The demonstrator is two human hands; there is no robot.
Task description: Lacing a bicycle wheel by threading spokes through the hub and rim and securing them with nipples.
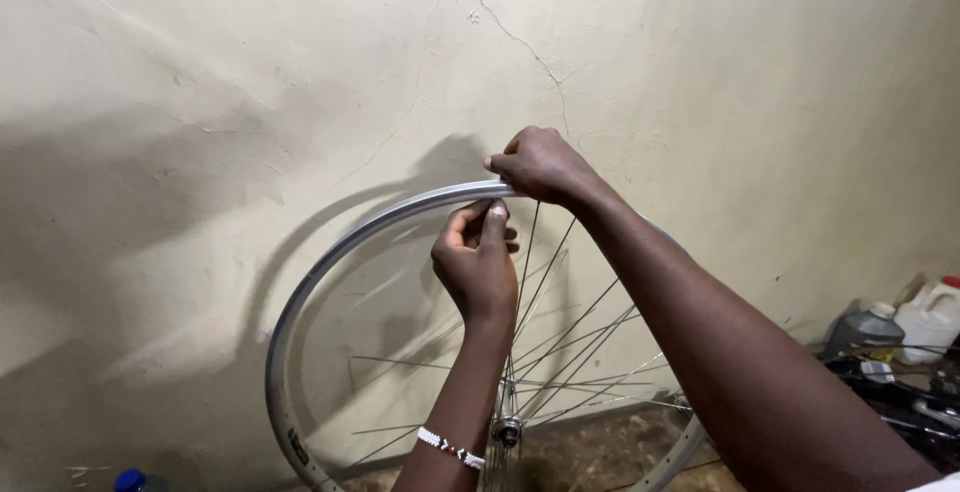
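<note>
Both grips closed at the top of a bicycle wheel rim (340,242).
Right hand (540,165) clasps the rim from above, arm outstretched; left hand (476,257) pinches a spoke (527,252) just beneath.

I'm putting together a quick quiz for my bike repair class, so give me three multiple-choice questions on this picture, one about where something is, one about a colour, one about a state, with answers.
1. Where does the right hand sit on the wheel rim?
A. at the top
B. at the bottom
C. on the hub

2. What colour is the cap of the white jug at the far right?
A. green
B. red
C. black

3. How does the wheel stand?
A. flat on the floor
B. hung from the ceiling
C. upright before the wall

Answers: 1 A, the hand grips the top of the rim, with the left hand just beneath. 2 B, the cap shows red. 3 C, the rim stands upright in front of the cracked wall, hub low.
</note>
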